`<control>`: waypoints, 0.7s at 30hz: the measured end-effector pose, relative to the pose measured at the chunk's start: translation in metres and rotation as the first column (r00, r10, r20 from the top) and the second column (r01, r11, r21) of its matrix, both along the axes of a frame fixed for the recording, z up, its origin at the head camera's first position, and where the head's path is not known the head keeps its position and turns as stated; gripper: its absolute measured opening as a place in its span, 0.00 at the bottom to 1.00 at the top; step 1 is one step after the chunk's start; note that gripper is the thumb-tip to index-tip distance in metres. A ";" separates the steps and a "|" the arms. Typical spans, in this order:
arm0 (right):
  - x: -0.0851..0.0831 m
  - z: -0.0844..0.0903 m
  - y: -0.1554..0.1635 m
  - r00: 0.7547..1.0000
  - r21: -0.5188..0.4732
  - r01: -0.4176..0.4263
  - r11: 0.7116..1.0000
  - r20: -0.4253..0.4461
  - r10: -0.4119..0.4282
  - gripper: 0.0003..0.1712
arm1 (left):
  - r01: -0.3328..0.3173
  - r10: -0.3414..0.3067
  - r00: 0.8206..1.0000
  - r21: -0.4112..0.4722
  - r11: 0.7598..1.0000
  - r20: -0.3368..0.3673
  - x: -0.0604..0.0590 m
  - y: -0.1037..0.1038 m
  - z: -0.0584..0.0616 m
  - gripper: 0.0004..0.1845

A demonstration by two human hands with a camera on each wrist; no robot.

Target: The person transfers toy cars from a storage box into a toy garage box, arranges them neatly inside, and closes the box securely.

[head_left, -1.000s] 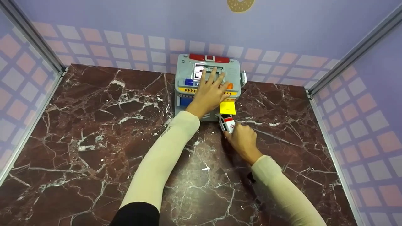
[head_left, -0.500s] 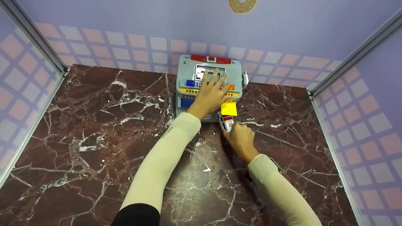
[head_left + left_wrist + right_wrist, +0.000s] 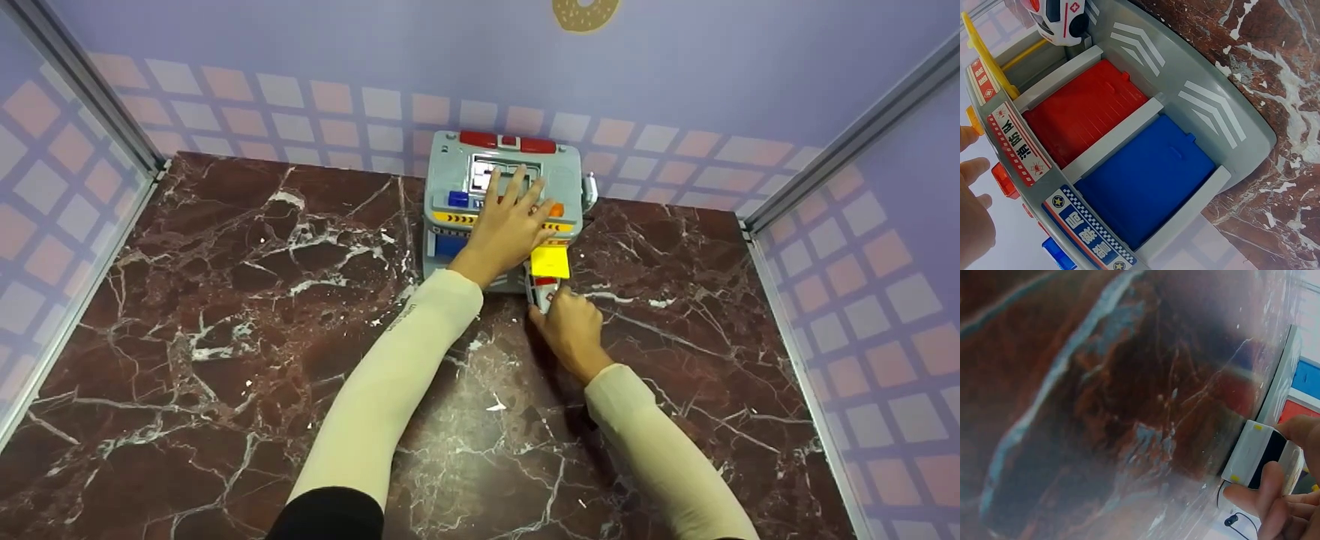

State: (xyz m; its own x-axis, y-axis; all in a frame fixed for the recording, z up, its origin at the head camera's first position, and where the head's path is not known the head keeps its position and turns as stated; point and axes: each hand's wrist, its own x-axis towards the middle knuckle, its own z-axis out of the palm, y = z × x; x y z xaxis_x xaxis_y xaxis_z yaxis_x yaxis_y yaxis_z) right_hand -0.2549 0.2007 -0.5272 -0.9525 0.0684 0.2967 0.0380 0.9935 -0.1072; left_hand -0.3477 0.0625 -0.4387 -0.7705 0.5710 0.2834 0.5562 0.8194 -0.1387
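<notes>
Your left hand (image 3: 506, 225) lies flat, fingers spread and straight, on the roof of the grey plastic toy garage (image 3: 450, 176) that stands at the far edge of the dark red marble table (image 3: 225, 300), against the lilac back wall (image 3: 375, 60); it grips nothing, it only presses down on the toy; your right hand (image 3: 571, 330) pinches the small white toy ambulance (image 3: 541, 289) between thumb and fingers, the grip closed on its rear end, as the right wrist view shows with the fingers (image 3: 1275, 495) wrapped about the white and black tail of the car; the car sits on the table, its nose at the mouth of the right bay, just below the raised yellow door flap (image 3: 550, 261); its long axis runs away from you, in line with the bay, and the bay lies straight ahead of the grip; from the left wrist view the nose of the ambulance (image 3: 1061, 22) stands at that opening, beside the closed red door (image 3: 1084, 109) and the closed blue door (image 3: 1145, 177); the right hand is the nearer to the car, the left rests well above it.
</notes>
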 end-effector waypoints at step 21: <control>-0.019 -0.006 -0.003 0.999 -0.047 -0.012 0.999 0.031 0.013 0.27 | 0.008 -0.008 1.000 -0.025 1.000 -0.004 -0.001 0.000 -0.001 0.29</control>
